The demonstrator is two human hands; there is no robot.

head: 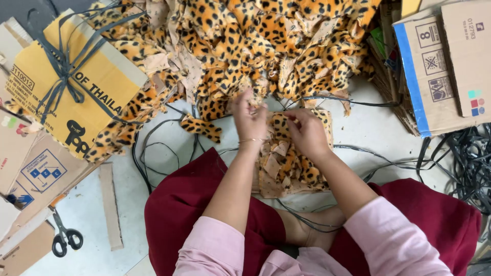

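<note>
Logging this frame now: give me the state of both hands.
Left hand: closed, pinching the top edge of the leopard-print fabric stack.
Right hand: closed, fingers gripping the same stack's top edge.

A workshop floor: heaped leopard-print fabric pieces [266,46], cardboard boxes [440,66], scissors [64,237], strapping.

Left hand [249,118], right hand [307,132] grip leopard-print fabric stack [289,163].
</note>
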